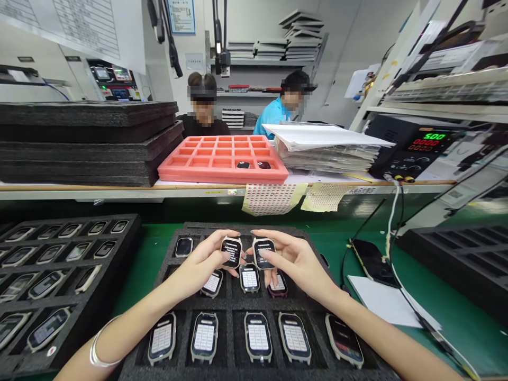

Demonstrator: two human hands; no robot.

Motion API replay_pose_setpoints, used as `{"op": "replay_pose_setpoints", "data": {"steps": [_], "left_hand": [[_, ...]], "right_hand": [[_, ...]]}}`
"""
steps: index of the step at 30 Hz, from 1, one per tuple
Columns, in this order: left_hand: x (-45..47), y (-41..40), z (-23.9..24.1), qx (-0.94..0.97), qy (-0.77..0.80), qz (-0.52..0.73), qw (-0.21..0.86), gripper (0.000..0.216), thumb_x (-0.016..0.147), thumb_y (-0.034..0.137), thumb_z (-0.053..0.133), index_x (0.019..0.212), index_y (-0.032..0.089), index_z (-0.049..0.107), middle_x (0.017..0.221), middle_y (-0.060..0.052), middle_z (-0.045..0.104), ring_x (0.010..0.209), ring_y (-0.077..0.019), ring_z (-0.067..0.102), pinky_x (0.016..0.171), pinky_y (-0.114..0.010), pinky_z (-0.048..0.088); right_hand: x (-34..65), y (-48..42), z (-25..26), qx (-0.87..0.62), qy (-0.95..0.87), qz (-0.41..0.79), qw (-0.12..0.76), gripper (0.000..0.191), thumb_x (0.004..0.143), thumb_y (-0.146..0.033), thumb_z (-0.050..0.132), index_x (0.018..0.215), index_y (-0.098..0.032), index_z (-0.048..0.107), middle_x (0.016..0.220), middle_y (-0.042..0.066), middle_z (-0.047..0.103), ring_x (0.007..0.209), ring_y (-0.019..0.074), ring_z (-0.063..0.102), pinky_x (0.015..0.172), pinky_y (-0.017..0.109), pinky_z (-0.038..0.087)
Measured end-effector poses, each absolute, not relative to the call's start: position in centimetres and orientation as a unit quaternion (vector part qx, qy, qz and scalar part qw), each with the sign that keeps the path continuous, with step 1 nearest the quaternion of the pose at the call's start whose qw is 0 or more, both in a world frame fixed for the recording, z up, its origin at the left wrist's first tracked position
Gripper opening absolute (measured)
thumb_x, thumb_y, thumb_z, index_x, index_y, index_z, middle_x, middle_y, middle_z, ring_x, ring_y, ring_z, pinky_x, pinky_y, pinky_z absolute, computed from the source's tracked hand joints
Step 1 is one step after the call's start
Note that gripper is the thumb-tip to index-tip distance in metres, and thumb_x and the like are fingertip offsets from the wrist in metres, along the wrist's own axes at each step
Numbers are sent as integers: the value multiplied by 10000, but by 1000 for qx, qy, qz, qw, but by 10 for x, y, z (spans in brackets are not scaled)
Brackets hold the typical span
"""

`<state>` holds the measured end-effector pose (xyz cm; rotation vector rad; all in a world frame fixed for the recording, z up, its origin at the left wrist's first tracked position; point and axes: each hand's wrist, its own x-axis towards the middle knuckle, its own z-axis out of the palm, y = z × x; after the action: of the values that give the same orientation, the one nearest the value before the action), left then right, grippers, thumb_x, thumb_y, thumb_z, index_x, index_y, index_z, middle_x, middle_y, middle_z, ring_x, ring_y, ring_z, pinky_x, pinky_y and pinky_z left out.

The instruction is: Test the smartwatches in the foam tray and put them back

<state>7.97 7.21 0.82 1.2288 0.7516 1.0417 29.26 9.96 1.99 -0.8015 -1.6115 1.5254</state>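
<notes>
Fingers (222, 255) gripping two watch bodies (231, 251), foam tray (234, 309) beneath, pink tray (198, 169) behind

Green bench (333, 241); foam trays (238, 309); paper (387, 301)

Two hands were over the middle tray (190, 338); the left hand (198, 267) held one watch (231, 252) and the right hand (297, 263) held one watch (263, 253). In this tray there were nine more watches: one in the back row, three in the middle row, five in the front row (258, 335). The pink tray (186, 168) contained two dark pieces. There were three black trays on the table. Two sticker sheets (272, 199) hung from the shelf edge. Two people sat behind the shelf. One phone (373, 261) lay on the mat.
</notes>
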Motion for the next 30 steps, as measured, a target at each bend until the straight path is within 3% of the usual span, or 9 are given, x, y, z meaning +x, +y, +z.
{"op": "replay_pose_setpoints", "data": {"steps": [3,8,11,14,18,30], "left_hand": [[80,72,9,537,325,453,633,336,852,135,445,1177,198,498,974,-48,578,916,-199,581,767,-357,528],[83,75,12,527,312,450,651,303,851,160,495,1154,175,492,1001,-81,617,939,-224,609,756,-369,539],[84,76,14,526,315,444,654,287,850,199,555,1127,151,496,950,-90,637,928,-227,622,733,-356,549],[86,77,15,533,320,440,648,291,864,239,570,1125,138,490,907,-95,650,899,-217,631,694,-327,552],[87,78,15,535,329,432,647,319,858,267,594,1122,131,477,875,-91,651,852,-206,640,643,-293,545],[89,80,12,549,339,436,628,311,851,278,602,1105,130,500,902,-97,650,859,-199,632,673,-308,547]], "right_hand": [[293,99,21,-297,-640,600,378,461,821,-247,671,1250,-191,511,903,57,672,524,117,631,464,213,521],[299,101,23,-256,-657,620,344,675,755,-144,719,1339,-254,400,1128,69,612,715,142,655,588,251,568],[307,106,26,-276,-703,572,319,587,775,-187,709,1294,-232,439,1066,57,634,772,170,659,670,296,568],[316,118,26,-341,-788,419,295,479,758,-245,724,1195,-200,534,1009,56,647,873,223,633,778,358,527],[326,133,21,-375,-853,247,267,397,757,-281,713,1125,-197,589,1021,53,615,835,220,588,744,358,488],[331,150,2,-346,-897,176,209,423,818,-328,662,1209,-214,549,1065,73,516,1026,239,524,900,369,438]]}}
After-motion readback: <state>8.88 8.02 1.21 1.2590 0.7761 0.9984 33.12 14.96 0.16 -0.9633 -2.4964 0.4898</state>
